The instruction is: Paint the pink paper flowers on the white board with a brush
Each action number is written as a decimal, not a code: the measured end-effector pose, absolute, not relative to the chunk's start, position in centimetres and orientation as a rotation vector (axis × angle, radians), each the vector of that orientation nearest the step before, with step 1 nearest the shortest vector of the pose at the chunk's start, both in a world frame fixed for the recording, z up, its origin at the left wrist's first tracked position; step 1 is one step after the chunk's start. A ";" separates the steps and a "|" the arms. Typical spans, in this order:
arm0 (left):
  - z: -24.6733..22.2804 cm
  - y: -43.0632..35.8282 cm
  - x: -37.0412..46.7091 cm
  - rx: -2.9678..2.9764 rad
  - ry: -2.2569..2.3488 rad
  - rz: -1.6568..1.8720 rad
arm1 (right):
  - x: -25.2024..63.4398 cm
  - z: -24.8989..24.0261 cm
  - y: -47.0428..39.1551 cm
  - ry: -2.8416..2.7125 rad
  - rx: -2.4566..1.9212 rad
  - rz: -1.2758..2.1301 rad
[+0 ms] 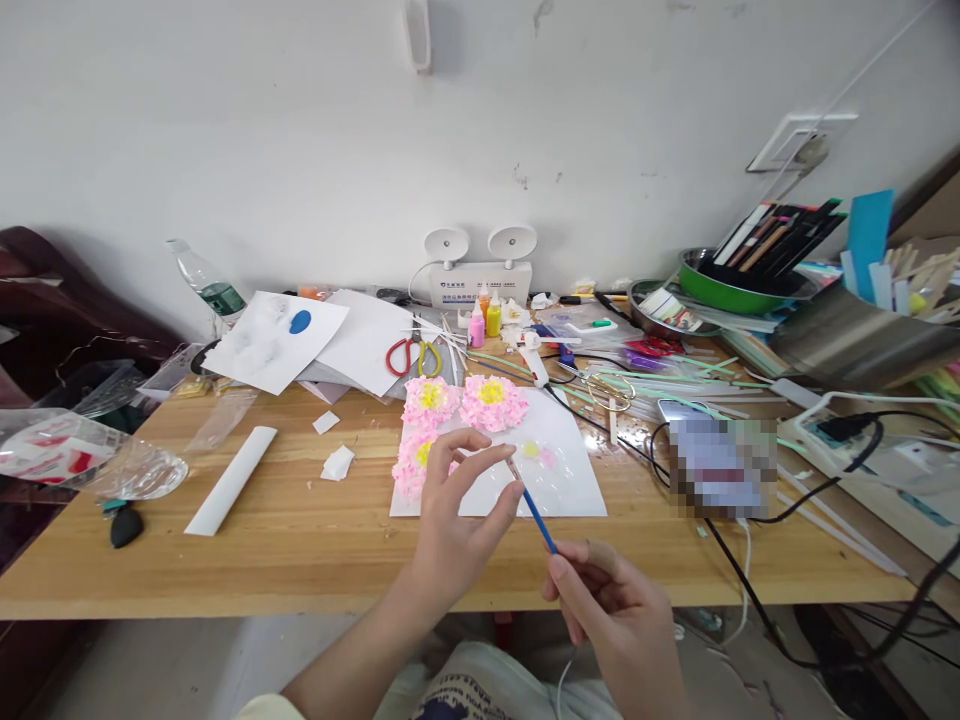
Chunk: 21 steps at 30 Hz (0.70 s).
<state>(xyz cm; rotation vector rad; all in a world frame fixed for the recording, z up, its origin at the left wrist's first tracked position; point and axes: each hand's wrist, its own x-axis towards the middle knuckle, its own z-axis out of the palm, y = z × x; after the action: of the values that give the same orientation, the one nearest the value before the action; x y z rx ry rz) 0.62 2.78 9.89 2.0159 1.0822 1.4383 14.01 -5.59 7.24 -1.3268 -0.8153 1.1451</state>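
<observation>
My right hand (611, 610) pinches the lower end of a slim blue paintbrush (540, 520) over the table's front edge. At the brush's upper end, the curved thumb and forefinger of my left hand (469, 500) close around its tip; the other fingers are bent. Below and behind lies a white sheet of paper (577, 490) with faint yellow and pink paint smears (538, 453). Fluffy pink flowers with yellow centres rest on it: one at the back right (493, 402), one at the back left (430, 400), and one (409, 465) partly hidden by my left hand.
Red-and-yellow-handled pliers (412, 355), paint bottles (493, 318) and a glue gun (532, 358) lie behind the sheet. Rightward are a phone (716, 465), black cables (739, 570) and a green bowl of pens (739, 285). A rolled paper (231, 482) and plastic bottle (206, 280) are leftward.
</observation>
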 end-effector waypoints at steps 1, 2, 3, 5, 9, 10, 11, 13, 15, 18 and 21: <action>9.9 2.8 0.6 2.022 1.117 1.405 | 13.9 7.5 -5.6 -0.798 -1.341 1.131; 9.9 2.8 0.6 2.016 1.146 1.372 | 13.7 7.8 -5.7 -0.769 -1.359 1.111; 10.0 2.9 0.5 1.999 1.162 1.347 | 13.5 8.1 -5.7 -0.737 -1.376 1.092; 10.0 2.9 0.4 1.956 1.160 1.310 | 13.1 8.5 -5.8 -0.683 -1.399 1.047; 9.7 3.0 0.3 1.857 1.102 1.269 | 12.7 8.7 -5.9 -0.677 -1.388 0.966; 9.6 3.0 0.3 1.833 1.089 1.264 | 12.6 8.6 -6.0 -0.684 -1.383 0.951; 9.5 3.0 0.2 1.814 1.082 1.262 | 12.6 8.6 -6.0 -0.693 -1.380 0.938; 9.4 3.0 0.2 1.807 1.086 1.261 | 12.7 8.5 -6.0 -0.705 -1.381 0.923; 9.4 3.0 0.3 1.826 1.095 1.278 | 12.7 8.5 -6.0 -0.704 -1.385 0.923; 9.5 3.1 0.3 1.847 1.089 1.300 | 12.6 8.5 -6.0 -0.692 -1.387 0.918; 9.6 3.0 0.3 1.862 1.118 1.318 | 12.6 8.5 -5.9 -0.701 -1.389 0.909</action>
<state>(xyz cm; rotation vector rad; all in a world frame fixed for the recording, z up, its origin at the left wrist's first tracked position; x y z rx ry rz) 0.31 3.05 9.58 1.8617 1.1177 1.3183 12.60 -5.94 8.47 -1.3885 -0.7010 0.9091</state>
